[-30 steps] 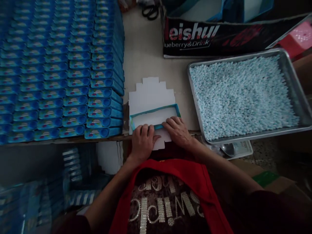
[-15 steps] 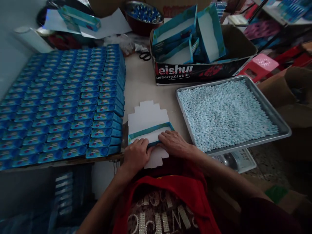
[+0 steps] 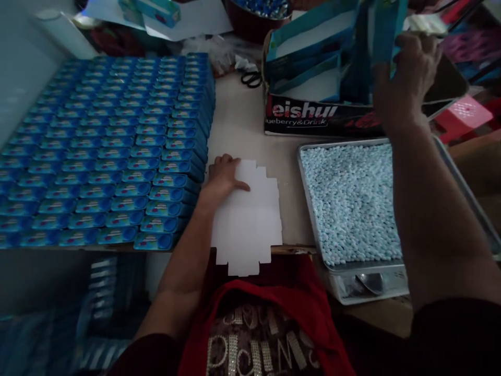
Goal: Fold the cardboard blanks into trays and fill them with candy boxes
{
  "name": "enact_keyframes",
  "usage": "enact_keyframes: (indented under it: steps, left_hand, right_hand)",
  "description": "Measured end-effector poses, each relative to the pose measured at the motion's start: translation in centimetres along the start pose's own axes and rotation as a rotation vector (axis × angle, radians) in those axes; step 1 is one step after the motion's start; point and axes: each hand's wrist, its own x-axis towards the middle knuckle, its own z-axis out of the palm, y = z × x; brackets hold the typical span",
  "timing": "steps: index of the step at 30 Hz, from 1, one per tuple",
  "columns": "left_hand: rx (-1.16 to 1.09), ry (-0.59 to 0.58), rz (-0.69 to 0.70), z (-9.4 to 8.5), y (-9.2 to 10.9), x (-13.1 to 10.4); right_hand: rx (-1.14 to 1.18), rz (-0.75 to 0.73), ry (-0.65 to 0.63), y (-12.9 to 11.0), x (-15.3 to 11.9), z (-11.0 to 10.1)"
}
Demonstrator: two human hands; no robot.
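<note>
A flat white cardboard box blank (image 3: 246, 219) with notched edges lies at the table's front edge, its near flap reaching past it. My left hand (image 3: 223, 177) rests on the blank's far left part, thumb spread away from the fingers, holding nothing. Over to the right, my right hand (image 3: 410, 73) is above the black carton (image 3: 301, 117), closed on a blue cardboard box (image 3: 385, 36) that stands on end, slightly blurred. Other open blue boxes with white insides (image 3: 313, 86) lean in that carton. Part of the right fingers is hidden behind the hand.
Rows of blue packs (image 3: 117, 151) fill the table's left side. A metal tray (image 3: 360, 267) of small pale-blue pieces is at the right, under my right forearm. Black-handled scissors (image 3: 251, 78) lie by the carton. A bowl (image 3: 254, 23) of shiny blue pieces stands behind.
The blue box has left the blank and is now at the carton with my right hand. My left hand has moved forward onto the blank. The view has shifted.
</note>
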Motion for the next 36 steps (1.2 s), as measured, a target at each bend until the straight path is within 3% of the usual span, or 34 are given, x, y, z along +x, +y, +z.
enact_keyframes:
  steps: [2,4,7,10,14,18,21,23,24,26,29,31,33,36]
  left_hand:
    - [0.01,-0.025,0.002,0.1,-0.1,0.2]
    - [-0.022,0.01,0.011,0.2,-0.3,0.3]
    - [-0.058,0.101,0.047,0.2,-0.4,0.2]
    - [-0.095,0.172,0.044,0.3,-0.3,-0.4]
    - [-0.27,0.297,-0.002,0.2,0.3,-1.7]
    - [-0.539,0.41,-0.014,-2.4,1.1,-3.1]
    - [-0.725,0.503,0.014,-5.2,1.4,-4.0]
    - [-0.858,0.507,0.018,-6.2,1.3,-4.8]
    - [-0.937,0.465,-0.003,-6.3,1.2,-5.3]
    - [-1.129,0.254,-0.088,-5.6,0.8,-6.6]
    - [-1.392,-0.15,-0.227,-3.0,0.6,-8.4]
    - [-1.44,-0.211,-0.283,-1.1,0.8,-9.1]
    - [-1.334,-0.074,-0.353,0.5,1.3,-9.4]
    - [-1.044,0.141,-0.404,1.8,2.1,-9.8]
  right_hand:
    - [0.042,-0.176,-0.039,-2.2,-4.2,0.6]
    - [0.104,-0.393,-0.247,-4.7,-9.4,1.1]
    - [0.091,-0.481,-0.448,-7.5,-15.8,2.4]
    - [0.049,-0.462,-0.525,-8.7,-18.8,4.2]
    - [0.09,-0.402,-0.569,-9.8,-19.3,6.4]
    - [0.346,-0.099,-0.653,-10.9,-19.0,7.0]
    - [0.809,0.284,-0.845,-11.2,-19.3,5.2]
    - [1.148,0.571,-0.879,-11.2,-20.0,3.3]
    - [1.281,0.708,-0.847,-11.1,-20.5,2.4]
    - [1.415,0.933,-0.765,-11.0,-21.8,0.9]
    - [1.384,1.059,-0.697,-11.0,-23.9,0.0]
    - [1.236,0.956,-0.648,-11.3,-25.5,0.1]
    - [0.953,0.677,-0.584,-12.1,-27.0,0.4]
    - [0.46,0.135,-0.545,-13.4,-28.7,0.9]
